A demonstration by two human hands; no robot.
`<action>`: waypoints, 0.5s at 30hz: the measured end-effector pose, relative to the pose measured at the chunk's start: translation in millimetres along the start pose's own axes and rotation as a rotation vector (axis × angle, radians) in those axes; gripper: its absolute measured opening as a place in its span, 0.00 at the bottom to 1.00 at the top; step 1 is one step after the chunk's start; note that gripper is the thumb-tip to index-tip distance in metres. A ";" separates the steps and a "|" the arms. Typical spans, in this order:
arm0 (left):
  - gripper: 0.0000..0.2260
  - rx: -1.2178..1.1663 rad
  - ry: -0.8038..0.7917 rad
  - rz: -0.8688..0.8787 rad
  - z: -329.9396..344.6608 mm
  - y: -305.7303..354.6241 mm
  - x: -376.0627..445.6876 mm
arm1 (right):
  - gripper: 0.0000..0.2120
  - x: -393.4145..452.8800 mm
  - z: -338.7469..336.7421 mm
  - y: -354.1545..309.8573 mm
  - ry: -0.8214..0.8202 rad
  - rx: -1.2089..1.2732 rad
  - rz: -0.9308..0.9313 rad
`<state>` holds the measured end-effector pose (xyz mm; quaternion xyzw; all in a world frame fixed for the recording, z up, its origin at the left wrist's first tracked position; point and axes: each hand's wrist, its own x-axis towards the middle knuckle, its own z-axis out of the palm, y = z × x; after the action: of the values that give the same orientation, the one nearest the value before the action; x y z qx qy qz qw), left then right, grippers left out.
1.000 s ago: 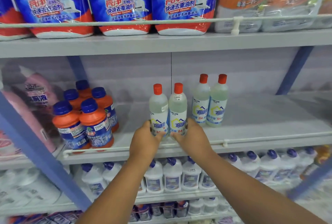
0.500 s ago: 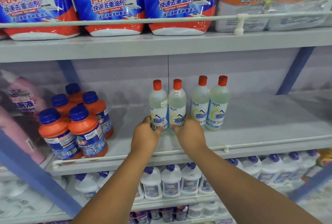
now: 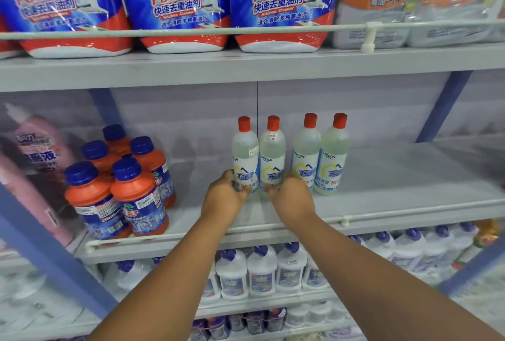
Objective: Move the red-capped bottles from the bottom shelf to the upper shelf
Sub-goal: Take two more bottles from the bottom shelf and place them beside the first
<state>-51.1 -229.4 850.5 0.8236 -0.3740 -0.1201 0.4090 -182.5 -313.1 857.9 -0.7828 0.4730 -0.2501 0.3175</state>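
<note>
Several clear red-capped bottles stand in a row on the grey middle shelf [image 3: 396, 176]. My left hand [image 3: 222, 198] grips the base of the leftmost bottle [image 3: 245, 154]. My right hand [image 3: 292, 197] grips the base of the second bottle [image 3: 272, 154] beside it. Both bottles are upright and stand close against each other on the shelf board. Two more red-capped bottles [image 3: 306, 152] [image 3: 332, 153] stand just to the right, untouched. My fingers hide the lower parts of the two held bottles.
Orange bottles with blue caps [image 3: 139, 190] cluster at the shelf's left. A white rail [image 3: 382, 217] runs along the shelf front. Blue refill pouches [image 3: 175, 4] fill the shelf above. White blue-capped bottles [image 3: 262, 272] line the shelf below. Blue diagonal struts [image 3: 442, 108] cross the sides.
Both hands have carried the two bottles further back over the shelf, level with the two standing ones. The view has shifted slightly down and right.
</note>
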 end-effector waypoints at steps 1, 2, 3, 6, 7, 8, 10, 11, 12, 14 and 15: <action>0.20 0.038 -0.016 -0.001 -2.0 0.6 -2.7 | 0.16 -3.5 -1.8 -0.5 -0.004 -0.032 -0.011; 0.20 0.105 -0.029 -0.002 -3.9 1.0 -5.5 | 0.16 -7.0 -3.3 -0.9 -0.008 -0.075 -0.020; 0.20 0.198 -0.039 -0.001 -6.4 0.6 -8.9 | 0.17 -11.1 -4.4 0.1 -0.018 -0.131 -0.022; 0.21 0.443 -0.105 0.027 -14.3 -6.0 -23.5 | 0.22 -26.1 -5.5 5.1 -0.083 -0.322 -0.055; 0.24 0.480 -0.131 0.049 -16.8 -8.8 -29.0 | 0.24 -32.1 -5.8 6.9 -0.105 -0.381 -0.084; 0.25 0.501 -0.148 0.072 -19.5 -10.7 -35.2 | 0.26 -38.7 -6.0 8.3 -0.122 -0.446 -0.116; 0.27 0.525 -0.150 0.120 -24.5 -13.5 -48.0 | 0.30 -52.2 -6.6 9.8 -0.135 -0.566 -0.168; 0.28 0.532 -0.146 0.137 -27.2 -14.2 -55.2 | 0.31 -60.0 -7.0 10.4 -0.141 -0.604 -0.186; 0.30 0.537 -0.144 0.147 -29.3 -15.2 -63.0 | 0.33 -68.9 -7.6 10.5 -0.155 -0.629 -0.199; 0.31 0.549 -0.128 0.162 -32.6 -18.3 -81.5 | 0.34 -88.2 -8.2 12.1 -0.194 -0.666 -0.228; 0.31 0.551 -0.111 0.172 -34.0 -19.8 -91.6 | 0.34 -98.0 -8.4 13.9 -0.208 -0.678 -0.246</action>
<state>-87.1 -136.5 847.1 0.8612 -0.4828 -0.0238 0.1573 -238.2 -232.1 844.3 -0.9157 0.3966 -0.0347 0.0543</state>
